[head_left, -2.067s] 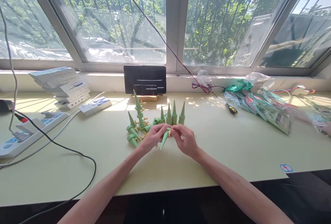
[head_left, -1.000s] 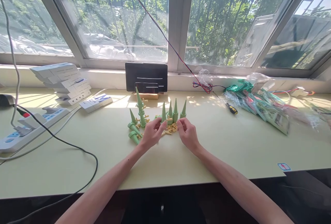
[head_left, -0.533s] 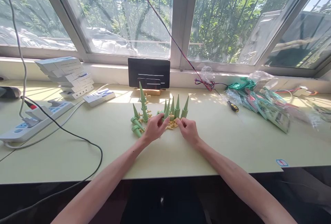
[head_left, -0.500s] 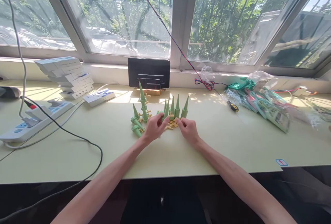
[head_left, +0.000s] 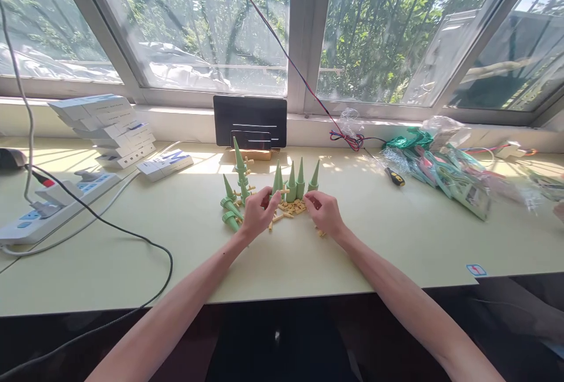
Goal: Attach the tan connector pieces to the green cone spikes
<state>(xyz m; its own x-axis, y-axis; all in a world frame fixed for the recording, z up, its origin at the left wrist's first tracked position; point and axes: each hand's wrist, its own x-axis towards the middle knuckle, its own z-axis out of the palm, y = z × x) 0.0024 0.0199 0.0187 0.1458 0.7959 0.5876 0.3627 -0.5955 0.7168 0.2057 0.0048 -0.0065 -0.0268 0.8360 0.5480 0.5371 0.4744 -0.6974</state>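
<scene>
My left hand (head_left: 259, 213) is closed, apparently around the lower part of a green plant watering spike (head_left: 276, 180), whose base the fingers hide. A small yellow valve (head_left: 284, 192) juts out by the thumb tip. My right hand (head_left: 325, 213) is pinched closed at the right of a pile of yellow valves (head_left: 291, 208); whatever its fingertips hold is too small to make out. Behind the hands stand several green spikes (head_left: 300, 180), points up. At the left, a tall stack of spikes (head_left: 240, 164) with yellow valves rises beside spikes lying tilted (head_left: 230, 219).
A tablet (head_left: 249, 120) and a phone lean on a stand at the back. White boxes (head_left: 110, 129) and a power strip (head_left: 66, 205) with cables occupy the left. Toward the right lie a screwdriver (head_left: 395, 177) and bagged items (head_left: 445, 179).
My left hand has drawn slightly left with the spike and valve. The right hand has shifted a little right off the pile, uncovering more yellow valves. The view has moved slightly.
</scene>
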